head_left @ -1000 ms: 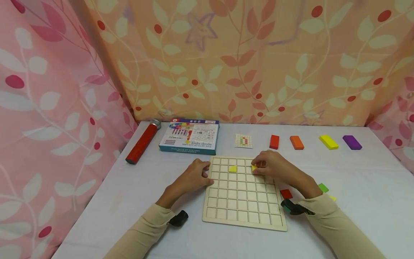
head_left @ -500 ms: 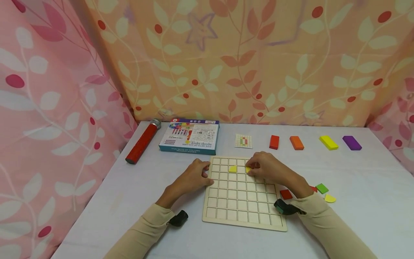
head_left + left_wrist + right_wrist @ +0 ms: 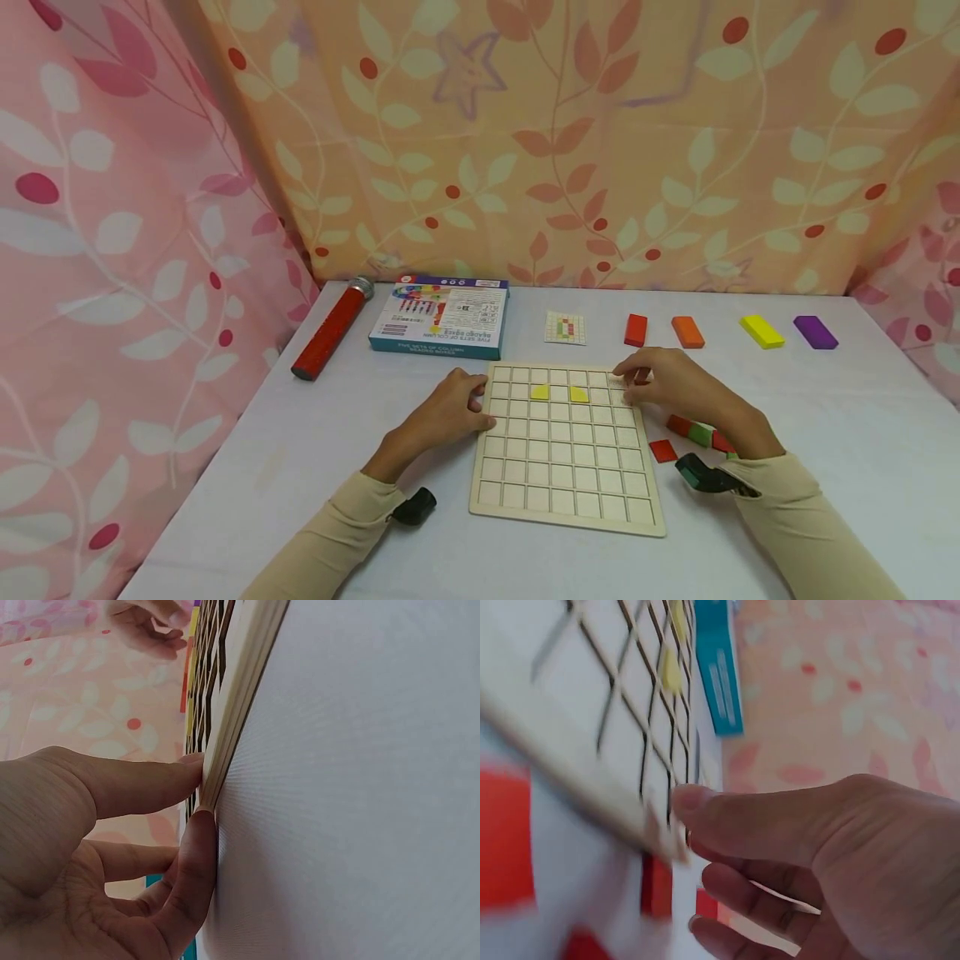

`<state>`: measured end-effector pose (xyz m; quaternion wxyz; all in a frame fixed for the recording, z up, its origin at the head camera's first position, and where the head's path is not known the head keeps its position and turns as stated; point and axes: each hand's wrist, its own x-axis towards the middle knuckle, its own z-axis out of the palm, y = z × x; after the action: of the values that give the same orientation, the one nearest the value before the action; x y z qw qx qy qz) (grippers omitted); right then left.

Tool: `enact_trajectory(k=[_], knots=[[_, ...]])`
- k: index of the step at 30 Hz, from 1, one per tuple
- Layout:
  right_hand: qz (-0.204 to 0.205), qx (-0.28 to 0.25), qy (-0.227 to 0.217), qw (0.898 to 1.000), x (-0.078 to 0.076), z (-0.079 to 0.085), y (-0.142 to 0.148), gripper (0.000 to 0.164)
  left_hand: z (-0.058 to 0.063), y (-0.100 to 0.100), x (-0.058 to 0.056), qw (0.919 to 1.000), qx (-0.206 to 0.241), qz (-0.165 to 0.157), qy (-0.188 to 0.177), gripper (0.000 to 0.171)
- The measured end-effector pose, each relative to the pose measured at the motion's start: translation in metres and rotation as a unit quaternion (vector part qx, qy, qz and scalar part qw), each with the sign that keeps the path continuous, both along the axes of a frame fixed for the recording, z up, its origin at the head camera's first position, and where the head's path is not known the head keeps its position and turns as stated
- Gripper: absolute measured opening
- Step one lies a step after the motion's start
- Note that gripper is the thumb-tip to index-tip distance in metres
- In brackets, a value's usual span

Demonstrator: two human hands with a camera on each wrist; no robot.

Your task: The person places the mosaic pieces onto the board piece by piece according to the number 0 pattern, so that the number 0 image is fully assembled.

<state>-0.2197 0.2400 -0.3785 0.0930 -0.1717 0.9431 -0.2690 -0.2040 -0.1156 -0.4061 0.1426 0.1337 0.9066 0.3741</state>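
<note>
A pale wooden grid board [image 3: 555, 475] lies on the white table. My left hand [image 3: 448, 410] pinches its left edge; in the left wrist view the thumb is on the upper face and a finger underneath. Two yellow quarter-round tiles [image 3: 540, 392] sit in the second row, one cell apart; the right-hand yellow tile [image 3: 579, 394] has its curve facing right. My right hand [image 3: 671, 385] hovers at the board's upper right corner, loosely bent and holding nothing. Beside the board's right side lie a red square tile [image 3: 663, 451] and several red and green tiles [image 3: 701, 435], partly hidden by the right wrist.
Behind the board lies a small card [image 3: 565, 327] printed with a coloured grid pattern. A teal-edged box [image 3: 438, 317] and a red tube with a silver end [image 3: 330, 332] are at back left. Red [image 3: 636, 330], orange [image 3: 687, 332], yellow [image 3: 762, 331] and purple blocks [image 3: 816, 332] line the back right.
My right hand slid the second yellow tile left into its cell, let it go, and moved right to the board's corner. The left hand stays on the left edge.
</note>
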Motion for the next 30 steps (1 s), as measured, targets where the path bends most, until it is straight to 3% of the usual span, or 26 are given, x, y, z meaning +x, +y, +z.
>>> enact_trajectory(k=[10, 19, 30], knots=[[-0.013, 0.021, 0.006, 1.000, -0.005, -0.002, 0.043, 0.042, -0.002, 0.000, -0.001, 0.9999, -0.002, -0.005, 0.009, 0.071], [-0.018, 0.003, -0.010, 1.000, -0.007, -0.012, 0.037, 0.035, 0.000, -0.001, 0.000, 1.0000, 0.002, -0.003, 0.007, 0.069], [-0.031, 0.024, 0.012, 0.999, -0.009, -0.006, 0.029, 0.035, 0.000, -0.001, 0.000, 0.9999, 0.009, -0.008, 0.010, 0.069]])
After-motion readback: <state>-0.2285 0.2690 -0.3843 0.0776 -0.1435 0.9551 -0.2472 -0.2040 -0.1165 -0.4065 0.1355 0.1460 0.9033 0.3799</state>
